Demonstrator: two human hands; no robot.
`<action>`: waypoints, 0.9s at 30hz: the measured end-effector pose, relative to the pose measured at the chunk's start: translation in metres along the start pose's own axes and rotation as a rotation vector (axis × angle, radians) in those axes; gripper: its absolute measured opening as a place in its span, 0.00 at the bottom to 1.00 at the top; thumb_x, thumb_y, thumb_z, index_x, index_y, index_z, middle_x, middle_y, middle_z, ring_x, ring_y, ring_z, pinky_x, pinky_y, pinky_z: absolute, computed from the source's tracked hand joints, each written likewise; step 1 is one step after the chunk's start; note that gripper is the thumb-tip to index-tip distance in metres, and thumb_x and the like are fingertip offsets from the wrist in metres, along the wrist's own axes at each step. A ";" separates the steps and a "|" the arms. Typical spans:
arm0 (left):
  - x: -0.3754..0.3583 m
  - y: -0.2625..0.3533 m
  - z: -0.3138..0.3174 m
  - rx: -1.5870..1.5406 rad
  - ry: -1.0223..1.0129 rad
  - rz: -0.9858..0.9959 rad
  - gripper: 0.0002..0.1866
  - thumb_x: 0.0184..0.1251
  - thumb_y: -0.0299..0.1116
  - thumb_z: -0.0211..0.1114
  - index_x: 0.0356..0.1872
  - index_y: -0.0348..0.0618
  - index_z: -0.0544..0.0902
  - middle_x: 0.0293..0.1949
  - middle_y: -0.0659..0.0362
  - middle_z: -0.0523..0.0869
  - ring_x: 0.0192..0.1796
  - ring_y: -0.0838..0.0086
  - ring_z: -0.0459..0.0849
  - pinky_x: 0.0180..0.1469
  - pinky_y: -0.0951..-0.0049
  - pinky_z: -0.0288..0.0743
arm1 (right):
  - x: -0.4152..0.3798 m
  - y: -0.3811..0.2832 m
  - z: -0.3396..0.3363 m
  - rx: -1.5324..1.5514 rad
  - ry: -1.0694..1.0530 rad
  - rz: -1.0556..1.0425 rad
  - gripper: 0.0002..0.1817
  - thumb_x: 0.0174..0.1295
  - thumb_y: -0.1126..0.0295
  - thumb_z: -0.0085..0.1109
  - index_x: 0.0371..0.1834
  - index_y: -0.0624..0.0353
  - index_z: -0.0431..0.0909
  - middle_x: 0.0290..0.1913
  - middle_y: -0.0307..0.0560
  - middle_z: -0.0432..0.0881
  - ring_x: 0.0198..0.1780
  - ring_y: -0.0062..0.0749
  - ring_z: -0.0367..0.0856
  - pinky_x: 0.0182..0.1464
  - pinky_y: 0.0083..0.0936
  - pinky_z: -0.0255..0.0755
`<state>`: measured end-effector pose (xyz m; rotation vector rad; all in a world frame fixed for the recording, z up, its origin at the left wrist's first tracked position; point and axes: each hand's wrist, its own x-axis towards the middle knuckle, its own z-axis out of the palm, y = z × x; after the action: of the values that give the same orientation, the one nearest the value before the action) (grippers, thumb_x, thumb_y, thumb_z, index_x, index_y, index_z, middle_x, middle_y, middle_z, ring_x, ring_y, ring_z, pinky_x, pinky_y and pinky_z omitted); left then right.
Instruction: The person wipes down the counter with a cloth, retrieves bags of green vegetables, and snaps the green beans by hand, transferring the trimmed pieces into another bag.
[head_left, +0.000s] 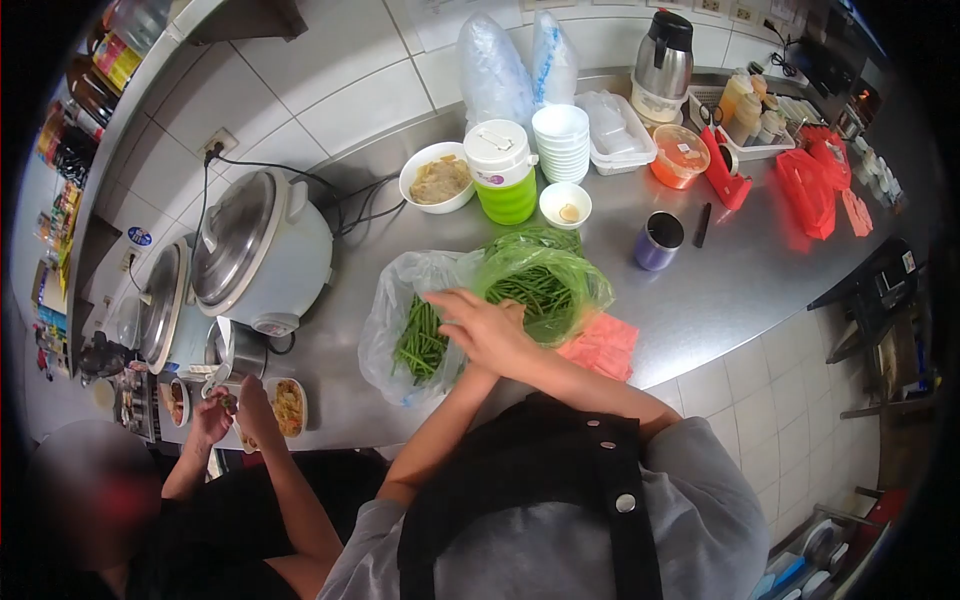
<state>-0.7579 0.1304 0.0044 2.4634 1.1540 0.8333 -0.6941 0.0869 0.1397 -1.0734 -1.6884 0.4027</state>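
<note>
My forearms cross over two plastic bags of green beans. My right hand (pixel 483 328) reaches left, its fingers stretched out and apart over the edge of the clear plastic bag (pixel 382 305). Cut green beans (pixel 420 345) lie inside that bag. Beneath the right hand, my left hand (pixel 513 309) is mostly hidden, with only a small part showing at the opening of the green plastic bag (pixel 592 285). That bag holds more green beans (pixel 535 285). A pinkish-red plastic bag (pixel 604 348) lies flat beside it, near the counter's front edge.
Behind the bags stand a green jug (pixel 506 190), a bowl of food (pixel 437 178) and stacked white cups (pixel 562 140). A purple tumbler (pixel 658 243) is to the right. Rice cookers (pixel 262 250) stand left, where another person's hands (pixel 235 408) work near food trays.
</note>
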 end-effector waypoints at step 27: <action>0.031 0.022 -0.056 -0.048 -0.102 0.024 0.08 0.68 0.30 0.62 0.40 0.38 0.85 0.35 0.47 0.84 0.40 0.47 0.83 0.44 0.55 0.76 | -0.054 0.107 -0.068 -0.565 -0.034 0.402 0.05 0.61 0.73 0.59 0.39 0.57 0.83 0.38 0.54 0.81 0.39 0.54 0.84 0.42 0.46 0.78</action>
<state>-0.7634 0.1413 0.0706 2.4549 1.0587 0.7240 -0.5828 0.0857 0.0598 -1.8437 -1.6539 0.1924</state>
